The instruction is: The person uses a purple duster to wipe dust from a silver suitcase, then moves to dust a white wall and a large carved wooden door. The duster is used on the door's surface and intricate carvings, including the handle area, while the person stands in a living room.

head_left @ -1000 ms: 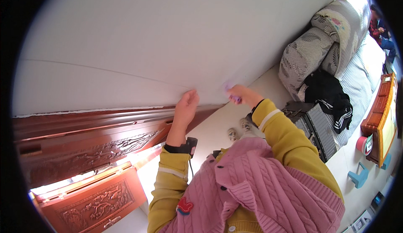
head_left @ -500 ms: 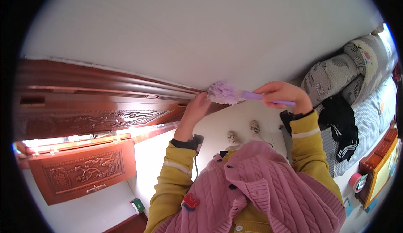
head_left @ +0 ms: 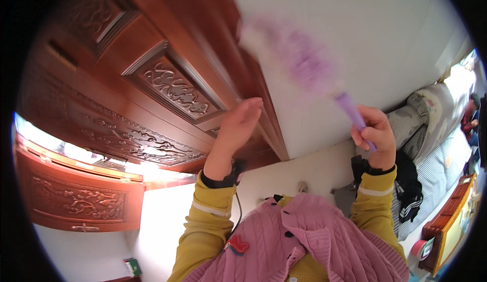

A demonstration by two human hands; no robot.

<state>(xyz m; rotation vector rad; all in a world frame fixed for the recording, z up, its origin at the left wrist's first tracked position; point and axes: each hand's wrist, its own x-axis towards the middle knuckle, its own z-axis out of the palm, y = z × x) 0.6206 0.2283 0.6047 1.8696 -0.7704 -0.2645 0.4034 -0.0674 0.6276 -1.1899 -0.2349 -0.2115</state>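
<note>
My right hand is wrapped round the purple handle of a fluffy duster. The duster's pale purple head is smeared by motion and points up and left, in front of the white wall beside the door frame's edge. My left hand is held up by the reddish-brown wooden door frame, its fingers stretched out and nothing in it. Whether it touches the wood I cannot tell. Past that hand stands a carved wooden door with raised panels.
A second carved door with a handle stands at the lower left. To the right is a bed with striped bedding, a rolled grey quilt and black clothing. A wooden cabinet is at the lower right.
The duster has swung upward from low on the frame's edge, blurring as it moves. My view has tilted up, showing more of the door. My left hand has stayed near the frame.
</note>
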